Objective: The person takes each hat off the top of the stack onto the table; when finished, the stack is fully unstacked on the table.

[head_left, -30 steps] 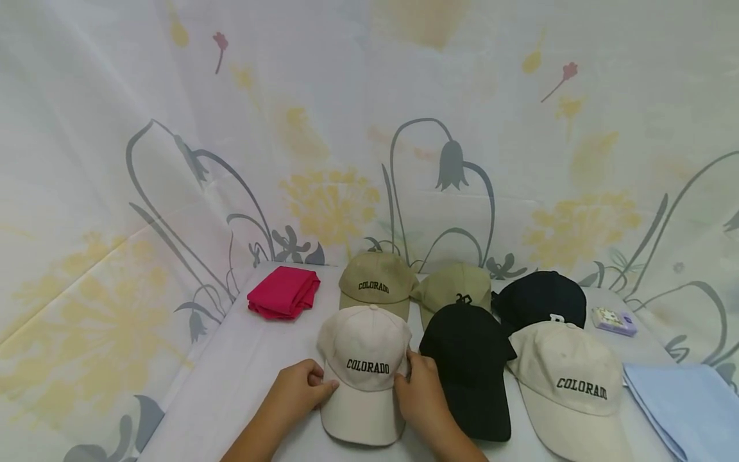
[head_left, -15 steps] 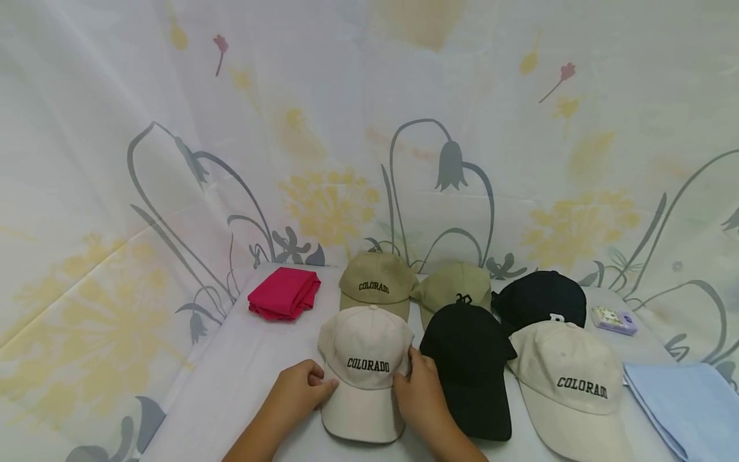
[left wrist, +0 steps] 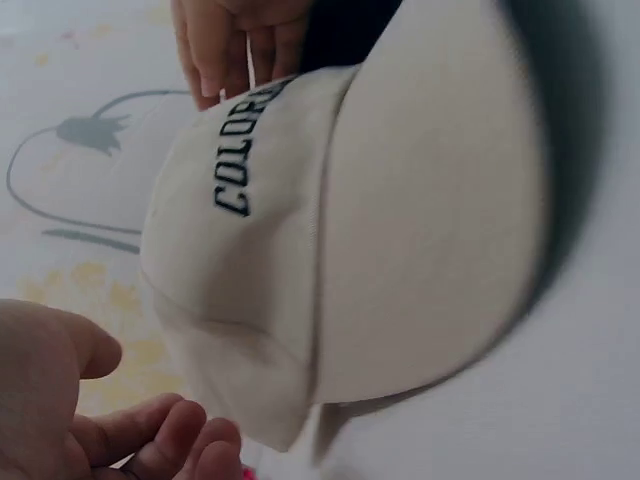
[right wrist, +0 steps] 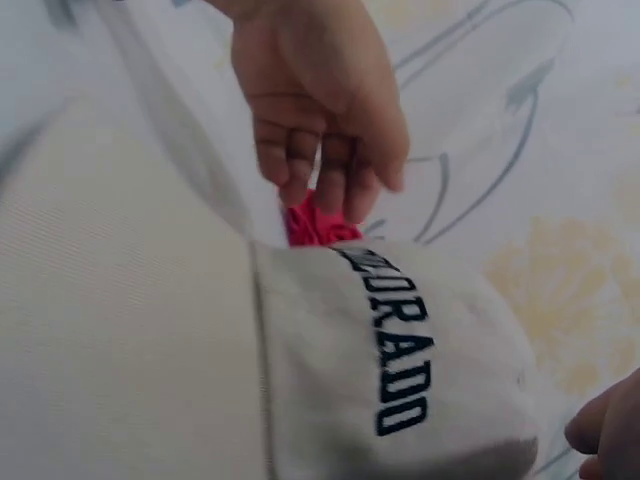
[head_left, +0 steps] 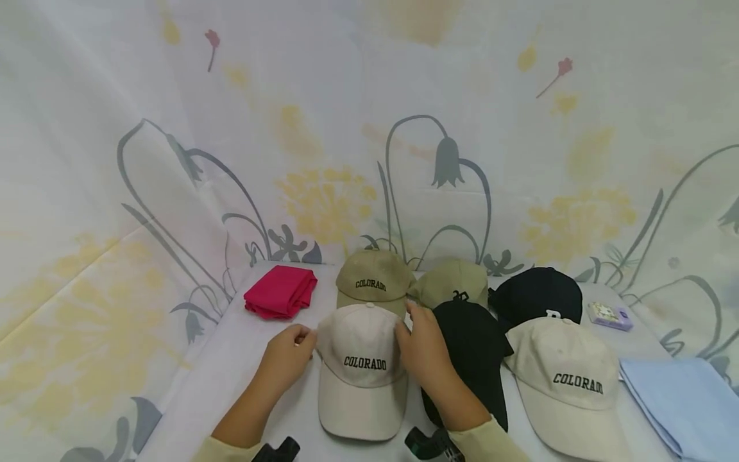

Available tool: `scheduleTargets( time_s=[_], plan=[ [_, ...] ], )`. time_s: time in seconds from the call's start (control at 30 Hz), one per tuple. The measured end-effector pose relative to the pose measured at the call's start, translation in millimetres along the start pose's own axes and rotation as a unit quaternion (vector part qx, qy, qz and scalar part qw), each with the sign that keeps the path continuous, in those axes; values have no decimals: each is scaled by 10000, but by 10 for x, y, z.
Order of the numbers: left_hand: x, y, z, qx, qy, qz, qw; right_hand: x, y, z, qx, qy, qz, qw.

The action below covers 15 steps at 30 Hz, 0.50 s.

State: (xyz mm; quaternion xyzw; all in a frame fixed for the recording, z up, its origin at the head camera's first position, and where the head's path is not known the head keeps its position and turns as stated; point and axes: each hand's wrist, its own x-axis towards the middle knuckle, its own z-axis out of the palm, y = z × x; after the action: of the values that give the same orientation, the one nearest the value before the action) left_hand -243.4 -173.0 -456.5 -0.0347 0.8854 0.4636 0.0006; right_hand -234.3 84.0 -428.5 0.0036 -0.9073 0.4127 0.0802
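Note:
An off-white cap (head_left: 360, 407) marked COLORADO lies on the white surface, its brim toward me. On its left side is my left hand (head_left: 284, 356), fingertips close to the crown; in the left wrist view its fingers (left wrist: 170, 440) are loosely bent and hold nothing. Along the right side of the crown stands my right hand (head_left: 426, 346), thumb and fingers apart. Whether it touches the fabric I cannot tell; only its fingertips (right wrist: 605, 425) show in the right wrist view. A black cap (head_left: 470, 359) sits beside and partly beneath my right forearm.
Behind stand a khaki COLORADO cap (head_left: 372, 269), an olive cap (head_left: 456, 282) and a navy cap (head_left: 539, 295). At right are a cream COLORADO cap (head_left: 562, 366), a small purple packet (head_left: 611, 316) and folded blue cloth (head_left: 681, 398). Folded red cloth (head_left: 280, 292) lies back left.
Both hands have let go of the off-white cap's lower sides and moved up and away from me along the crown. The cap itself stays nearly where it was.

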Motion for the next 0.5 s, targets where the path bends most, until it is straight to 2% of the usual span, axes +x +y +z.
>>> scheduleTargets(
  time_s=[0.07,0.13,0.3,0.4,0.5],
  plan=[
    [131,69,-48,4,131,56,9999,146,-28,7,-11,-96,-48,9999],
    [260,129,-69,-5,130,131,9998,277,-37,48,-11,-165,-6,9999],
    [538,219,3,-268,-259,402,9985,520,-25,180,240,-178,259,9992],
    [654,225,88,-599,-568,229,9963,619,-2,247,630,-293,651,9955],
    [717,215,163,-796,-841,-89,9932,685,30,281,1097,-422,1215,9856]
  ],
)
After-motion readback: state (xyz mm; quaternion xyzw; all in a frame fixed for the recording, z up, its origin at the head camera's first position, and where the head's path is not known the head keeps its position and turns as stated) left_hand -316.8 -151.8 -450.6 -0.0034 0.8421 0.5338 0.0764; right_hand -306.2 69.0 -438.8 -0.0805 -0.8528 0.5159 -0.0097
